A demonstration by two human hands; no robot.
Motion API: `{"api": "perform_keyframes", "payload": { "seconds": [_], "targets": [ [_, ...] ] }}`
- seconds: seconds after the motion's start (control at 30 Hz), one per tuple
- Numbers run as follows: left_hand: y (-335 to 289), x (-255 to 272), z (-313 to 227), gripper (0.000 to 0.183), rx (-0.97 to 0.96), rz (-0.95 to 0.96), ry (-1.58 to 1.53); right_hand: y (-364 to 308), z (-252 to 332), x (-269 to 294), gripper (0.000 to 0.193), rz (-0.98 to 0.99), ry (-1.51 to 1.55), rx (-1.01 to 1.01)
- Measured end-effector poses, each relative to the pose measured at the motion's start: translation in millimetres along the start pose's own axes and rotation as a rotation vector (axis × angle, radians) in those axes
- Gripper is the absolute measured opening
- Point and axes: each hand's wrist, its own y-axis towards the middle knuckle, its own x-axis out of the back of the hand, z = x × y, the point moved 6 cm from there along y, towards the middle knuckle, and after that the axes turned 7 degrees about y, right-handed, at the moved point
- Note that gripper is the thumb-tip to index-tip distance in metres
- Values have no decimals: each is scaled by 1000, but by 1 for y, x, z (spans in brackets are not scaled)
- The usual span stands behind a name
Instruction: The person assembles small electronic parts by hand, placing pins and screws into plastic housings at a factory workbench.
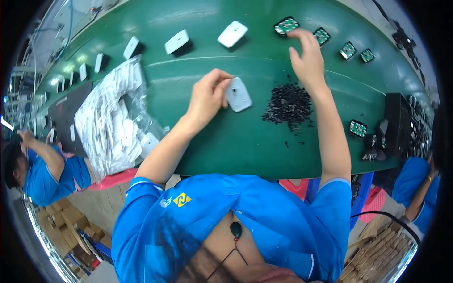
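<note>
My left hand (207, 95) grips a pale grey cover (240, 98) by its upper left edge, thumb and fingers closed on it; the cover lies over the middle of the green table (214, 148), and I cannot tell whether it rests on the surface. My right hand (309, 61) is open, thumb and index finger parted, the index fingertip at the near edge of a black-rimmed circuit board (285, 25); whether it touches is unclear. Three further circuit boards (348, 50) follow in a row to the right, and a separate one lies nearer me, beside a black box (395, 123). Left of my right forearm lies a loose heap of small black parts (289, 103). White housings (232, 34) run along the far side to the left, beyond a clear plastic bag (107, 123) of white pieces. Markings: my blue shirt (278, 207) bears a yellow diamond emblem (182, 200) with a blurred pale mark beside it; a small dark spot on the cover is too small to identify.
</note>
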Motion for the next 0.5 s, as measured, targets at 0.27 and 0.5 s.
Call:
{"api": "perform_keyframes", "payload": {
  "seconds": [0.27, 0.5],
  "targets": [
    [8, -4, -11, 7, -390, -78, 615, 54, -63, -72, 24, 65, -332, -69],
    [-23, -24, -20, 62, -401, -78, 906, 31, -4, -44, 47, 110, -95, -191]
  ]
}}
